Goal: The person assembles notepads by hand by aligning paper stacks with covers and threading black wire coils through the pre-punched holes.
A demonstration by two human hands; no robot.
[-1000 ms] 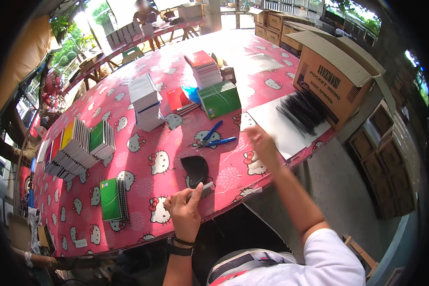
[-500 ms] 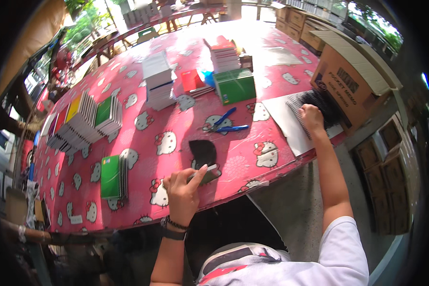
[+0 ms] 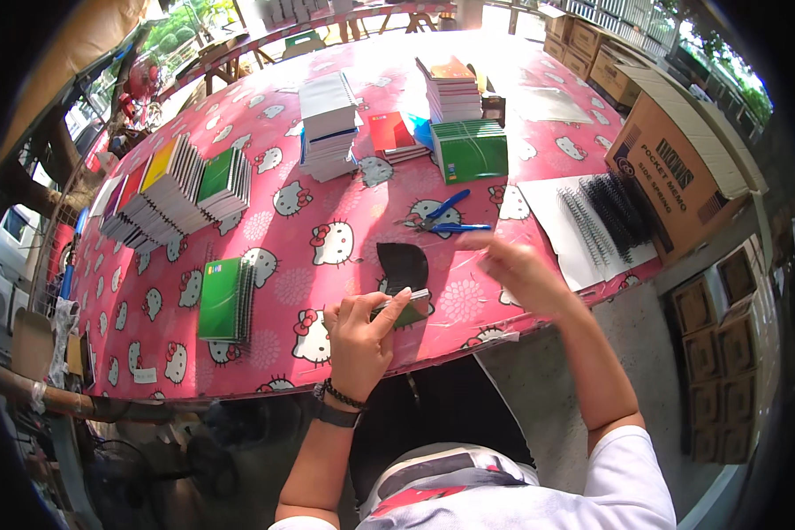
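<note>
Green, thin notebook [image 3: 406, 309] sits at the near edge of the pink cartoon-cat tablecloth [image 3: 327, 203], pinched by the left hand [image 3: 359, 340]. Right hand [image 3: 521, 269] floats at three o'clock from it, blurry, so its fingers cannot be told. Blue scissors [image 3: 446, 216] lie at one o'clock, black spiral coils [image 3: 605, 212] at two o'clock.

I see a pink-clothed table [image 3: 344, 203], notebook stacks [image 3: 177, 185] upper left, blue scissors [image 3: 446, 216] centre, black spiral bindings [image 3: 605, 216] right.
</note>
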